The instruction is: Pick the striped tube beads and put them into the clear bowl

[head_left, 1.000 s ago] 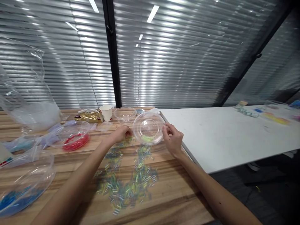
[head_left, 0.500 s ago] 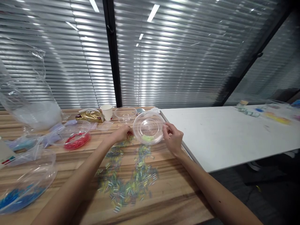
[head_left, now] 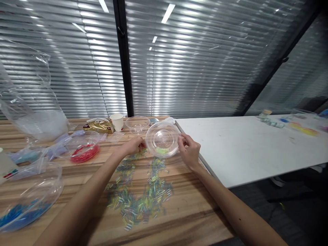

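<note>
My right hand (head_left: 189,150) pinches the right rim of a clear round plastic lid or shallow bowl (head_left: 162,136), tilted up above the table, with some yellow-green pieces at its lower part. Just left of it, my left hand (head_left: 134,146) is low over the wooden table with its fingers pressed together; what they hold, if anything, is hidden. Below both hands, small blue, yellow and green tube-like pieces (head_left: 138,201) lie scattered on the wood in a curved band.
Left are a clear bowl with blue pieces (head_left: 28,212), one with red pieces (head_left: 84,153) and a plastic bag (head_left: 43,124). Behind stand a gold packet (head_left: 98,126), a paper cup (head_left: 117,122) and a clear bowl (head_left: 137,126). A white table (head_left: 246,147) adjoins right.
</note>
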Action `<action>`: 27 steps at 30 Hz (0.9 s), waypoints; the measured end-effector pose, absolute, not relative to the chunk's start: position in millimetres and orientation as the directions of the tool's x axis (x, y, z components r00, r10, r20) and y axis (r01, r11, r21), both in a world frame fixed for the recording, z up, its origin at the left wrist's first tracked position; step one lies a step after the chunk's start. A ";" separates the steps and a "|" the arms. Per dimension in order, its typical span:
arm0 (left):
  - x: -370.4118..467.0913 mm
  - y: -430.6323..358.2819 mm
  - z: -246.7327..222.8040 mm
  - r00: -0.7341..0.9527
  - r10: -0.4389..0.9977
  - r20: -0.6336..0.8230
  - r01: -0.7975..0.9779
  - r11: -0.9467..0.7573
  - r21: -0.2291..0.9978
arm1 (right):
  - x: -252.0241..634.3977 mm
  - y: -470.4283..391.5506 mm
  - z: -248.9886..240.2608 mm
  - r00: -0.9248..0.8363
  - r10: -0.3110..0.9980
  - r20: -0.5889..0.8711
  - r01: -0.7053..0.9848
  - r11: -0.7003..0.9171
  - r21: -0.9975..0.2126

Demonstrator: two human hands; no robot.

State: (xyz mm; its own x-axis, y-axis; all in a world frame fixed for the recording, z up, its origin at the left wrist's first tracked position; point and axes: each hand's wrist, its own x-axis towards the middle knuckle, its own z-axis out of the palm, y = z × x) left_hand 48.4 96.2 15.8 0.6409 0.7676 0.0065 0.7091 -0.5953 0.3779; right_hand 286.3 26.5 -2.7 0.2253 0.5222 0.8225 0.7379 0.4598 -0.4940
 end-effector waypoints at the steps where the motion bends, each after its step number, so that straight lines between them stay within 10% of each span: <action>1: 48.2 96.1 15.9 0.638 0.770 0.003 0.712 -0.592 0.378 | 286.3 26.3 -2.5 0.223 0.522 0.823 0.737 0.462 -0.493; 27: 57.2 88.0 23.6 0.579 0.814 -0.046 0.779 -0.535 0.328 | 284.9 25.6 -1.5 0.202 0.515 0.833 0.722 0.496 -0.482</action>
State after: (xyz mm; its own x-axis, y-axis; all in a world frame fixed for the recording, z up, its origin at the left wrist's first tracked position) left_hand 57.2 88.0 23.6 0.5785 0.8144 -0.0457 0.7787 -0.5347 0.3282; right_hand 284.9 25.6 -1.5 0.2023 0.5151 0.8329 0.7224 0.4957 -0.4821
